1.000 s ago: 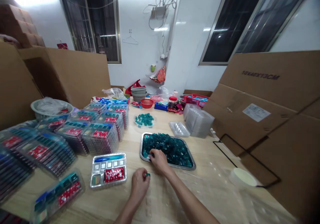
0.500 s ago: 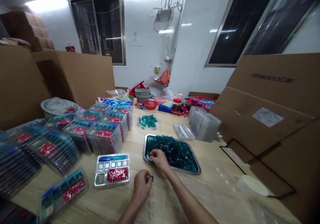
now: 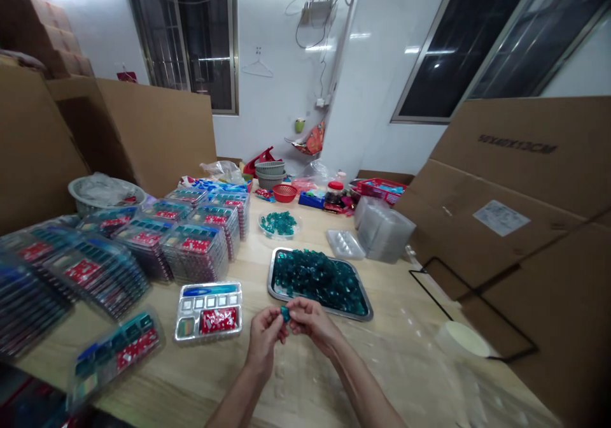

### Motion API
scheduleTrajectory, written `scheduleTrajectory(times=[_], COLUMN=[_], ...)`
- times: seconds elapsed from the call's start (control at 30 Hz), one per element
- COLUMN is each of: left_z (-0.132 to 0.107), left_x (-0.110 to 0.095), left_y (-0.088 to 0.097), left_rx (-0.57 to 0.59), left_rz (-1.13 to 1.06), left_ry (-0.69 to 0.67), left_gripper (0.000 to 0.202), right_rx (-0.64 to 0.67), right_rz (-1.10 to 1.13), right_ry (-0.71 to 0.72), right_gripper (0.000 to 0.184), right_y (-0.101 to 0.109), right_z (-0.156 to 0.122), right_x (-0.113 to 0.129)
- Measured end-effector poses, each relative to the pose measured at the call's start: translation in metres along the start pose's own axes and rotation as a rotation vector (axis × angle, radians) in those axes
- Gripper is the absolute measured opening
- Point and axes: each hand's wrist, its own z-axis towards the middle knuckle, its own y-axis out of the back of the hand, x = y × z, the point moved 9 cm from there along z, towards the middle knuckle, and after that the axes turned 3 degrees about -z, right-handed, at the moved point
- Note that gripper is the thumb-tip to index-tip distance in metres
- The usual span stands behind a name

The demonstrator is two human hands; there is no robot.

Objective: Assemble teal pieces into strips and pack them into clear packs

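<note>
Just in front of the metal tray, my left hand (image 3: 262,340) and my right hand (image 3: 312,326) meet, fingers pinched together. Between their fingertips shows a small teal translucent piece (image 3: 285,313), which both hands seem to grip; its exact shape is partly hidden. The metal tray (image 3: 370,313) is heaped with dark teal pieces (image 3: 319,281). Left of my hands lies a clear compartment tray (image 3: 178,337) with a blue pen-like item (image 3: 212,290), a row of small square wells and a red patterned packet (image 3: 218,319).
Stacks of filled clear trays (image 3: 195,256) crowd the left, with one filled tray (image 3: 117,358) near the front edge. Behind the metal tray stands a dish of teal pieces (image 3: 279,224). Clear tray stacks (image 3: 384,234), tape (image 3: 463,340) and a cardboard box (image 3: 525,179) are right.
My right hand has left the metal tray's near edge and come to my left hand. My left hand has risen slightly, and the teal piece is now between both.
</note>
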Motion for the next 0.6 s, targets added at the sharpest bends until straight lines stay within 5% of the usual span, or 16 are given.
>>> scheduleTrajectory(times=[0.23, 0.6], left_z=[-0.005, -0.014], left_x=[0.003, 0.002], left_y=[0.007, 0.006], left_rx=[-0.027, -0.030], left_rz=[-0.099, -0.059], left_ry=[0.101, 0.147], left_gripper=[0.031, 0.026], right_rx=[-0.016, -0.041], right_rz=[-0.070, -0.063], right_ry=[0.169, 0.143], right_gripper=[0.035, 0.030], right_y=[-0.005, -0.002], right_z=[-0.009, -0.017], right_x=[0.011, 0.002])
